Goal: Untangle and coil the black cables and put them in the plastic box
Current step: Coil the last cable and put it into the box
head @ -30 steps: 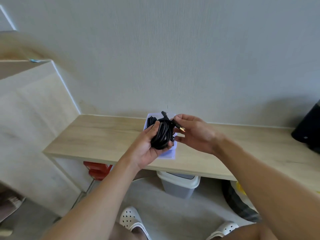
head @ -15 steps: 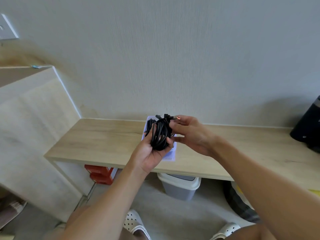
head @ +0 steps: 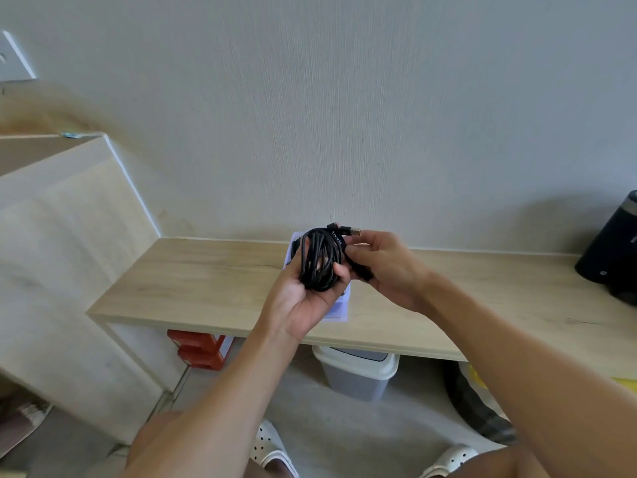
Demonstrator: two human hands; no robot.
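Observation:
A bundle of black cables point(head: 319, 258) is wound into a rough coil and rests in the palm of my left hand point(head: 303, 298), thumb pressed on its lower right. My right hand point(head: 386, 267) pinches the cable ends at the coil's upper right; a gold-tipped plug point(head: 355, 232) sticks out above its fingers. The pale plastic box point(head: 339, 310) lies on the wooden shelf directly under and behind both hands, mostly hidden by them.
The wooden shelf point(head: 206, 288) runs along a grey wall. A dark cylindrical device point(head: 613, 250) stands at its right end. Below are a grey bin with a white lid point(head: 356, 370), red boxes point(head: 198, 348) and a dark bag point(head: 479, 408). A tall wooden panel point(head: 62, 243) closes the left side.
My hands have turned the coil a little, and the plug end has shifted from the coil's right side to its top. The view has tilted slightly.

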